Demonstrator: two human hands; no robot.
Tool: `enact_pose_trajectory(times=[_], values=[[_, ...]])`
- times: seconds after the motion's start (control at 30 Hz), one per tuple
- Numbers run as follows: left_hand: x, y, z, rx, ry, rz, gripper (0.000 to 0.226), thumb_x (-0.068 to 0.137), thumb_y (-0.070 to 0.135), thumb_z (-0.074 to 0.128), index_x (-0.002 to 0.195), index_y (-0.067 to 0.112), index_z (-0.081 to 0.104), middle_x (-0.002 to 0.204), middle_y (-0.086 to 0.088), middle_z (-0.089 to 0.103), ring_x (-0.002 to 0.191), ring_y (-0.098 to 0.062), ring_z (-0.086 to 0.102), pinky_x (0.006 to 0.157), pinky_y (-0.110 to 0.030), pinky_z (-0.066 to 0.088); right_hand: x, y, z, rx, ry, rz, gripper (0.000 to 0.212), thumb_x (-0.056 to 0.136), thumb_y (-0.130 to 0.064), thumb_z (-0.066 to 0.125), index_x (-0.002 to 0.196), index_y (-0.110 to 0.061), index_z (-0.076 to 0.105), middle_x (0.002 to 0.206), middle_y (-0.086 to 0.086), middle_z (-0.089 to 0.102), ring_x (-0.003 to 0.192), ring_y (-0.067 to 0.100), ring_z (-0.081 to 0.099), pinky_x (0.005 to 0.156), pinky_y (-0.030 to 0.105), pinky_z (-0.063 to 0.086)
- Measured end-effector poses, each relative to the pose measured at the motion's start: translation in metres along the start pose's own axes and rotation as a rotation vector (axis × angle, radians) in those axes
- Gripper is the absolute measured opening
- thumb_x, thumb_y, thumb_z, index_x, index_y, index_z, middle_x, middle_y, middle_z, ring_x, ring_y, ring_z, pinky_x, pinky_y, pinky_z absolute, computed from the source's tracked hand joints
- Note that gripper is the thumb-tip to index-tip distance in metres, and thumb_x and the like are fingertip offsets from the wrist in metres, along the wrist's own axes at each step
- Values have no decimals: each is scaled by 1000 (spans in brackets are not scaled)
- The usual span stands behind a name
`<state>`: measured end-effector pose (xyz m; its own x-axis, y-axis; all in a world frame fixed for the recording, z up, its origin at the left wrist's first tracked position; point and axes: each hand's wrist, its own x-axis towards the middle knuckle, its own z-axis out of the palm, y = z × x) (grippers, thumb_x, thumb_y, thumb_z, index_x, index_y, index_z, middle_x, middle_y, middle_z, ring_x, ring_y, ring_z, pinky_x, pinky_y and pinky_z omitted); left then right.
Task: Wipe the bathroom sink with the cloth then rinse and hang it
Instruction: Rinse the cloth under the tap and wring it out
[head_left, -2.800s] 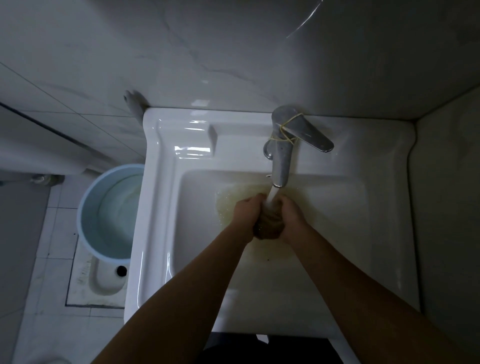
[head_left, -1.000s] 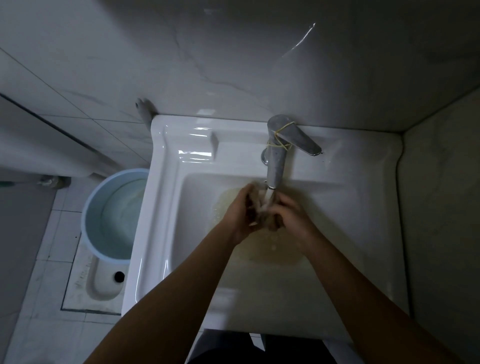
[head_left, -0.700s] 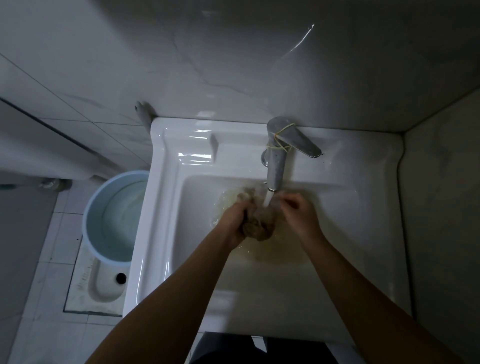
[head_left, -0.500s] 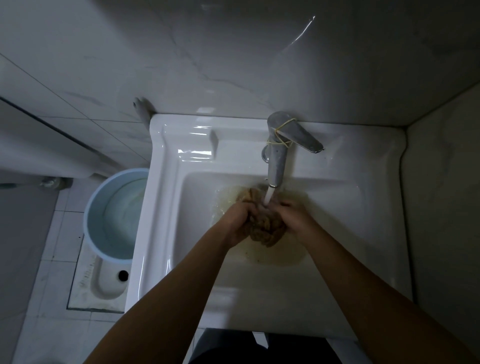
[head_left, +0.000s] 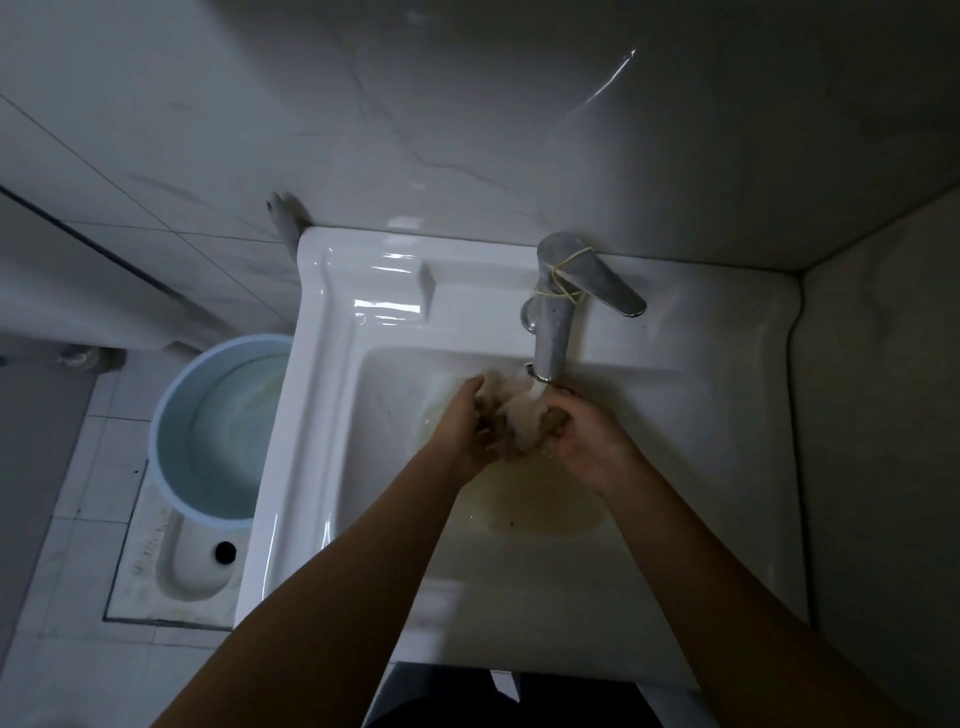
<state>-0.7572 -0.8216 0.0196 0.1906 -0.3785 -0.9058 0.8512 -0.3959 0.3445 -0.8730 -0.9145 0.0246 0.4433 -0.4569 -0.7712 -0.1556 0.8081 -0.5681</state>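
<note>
Under the running tap (head_left: 550, 322), left hand (head_left: 467, 431) and right hand (head_left: 587, 441) squeeze the brown cloth (head_left: 511, 441).
Both hands have fingers curled round the wad, pressed between them over the far middle of the white sink (head_left: 701, 415); the stream (head_left: 525, 396) blurs its top. Yellowish water (head_left: 545, 504) pools below. Left of the sink, a blue bucket (head_left: 171, 415) stands on the tiled floor (head_left: 78, 493).
</note>
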Motion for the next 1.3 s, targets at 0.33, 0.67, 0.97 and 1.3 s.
enact_pose_trajectory(times=[0.33, 0.67, 0.97, 1.3], values=[[8, -3, 17, 22, -101, 83, 48, 97, 45, 61, 122, 4, 70, 101, -14, 75, 83, -24, 72, 72, -34, 60, 4, 3, -9, -496, 200, -176, 11, 90, -21, 64, 87, -24, 74, 89, 2, 75, 89, 25, 72, 87, 47, 59], [16, -11, 11, 379, 134, 473, 24, 95, 36, 62, 107, 17, 71, 102, -4, 74, 97, -21, 71, 91, -44, 60, -1, 12, 5, -551, 57, -141, 22, 92, -23, 67, 113, -24, 71, 101, -1, 75, 93, 18, 72, 74, 32, 57], [18, -8, 14, 288, -114, 189, 46, 87, 54, 63, 110, 15, 73, 101, -10, 77, 90, -26, 75, 72, -36, 60, -12, -9, -14, -713, 24, -237, 30, 95, -14, 59, 87, -40, 74, 107, 0, 68, 98, 27, 70, 83, 47, 61], [4, -9, -24, 180, 78, 227, 31, 89, 40, 69, 101, 12, 76, 97, -16, 75, 86, -33, 72, 79, -44, 61, -73, -101, -3, -716, 161, -677, 16, 95, -24, 56, 91, -14, 68, 85, 2, 73, 69, 9, 66, 60, 27, 50]])
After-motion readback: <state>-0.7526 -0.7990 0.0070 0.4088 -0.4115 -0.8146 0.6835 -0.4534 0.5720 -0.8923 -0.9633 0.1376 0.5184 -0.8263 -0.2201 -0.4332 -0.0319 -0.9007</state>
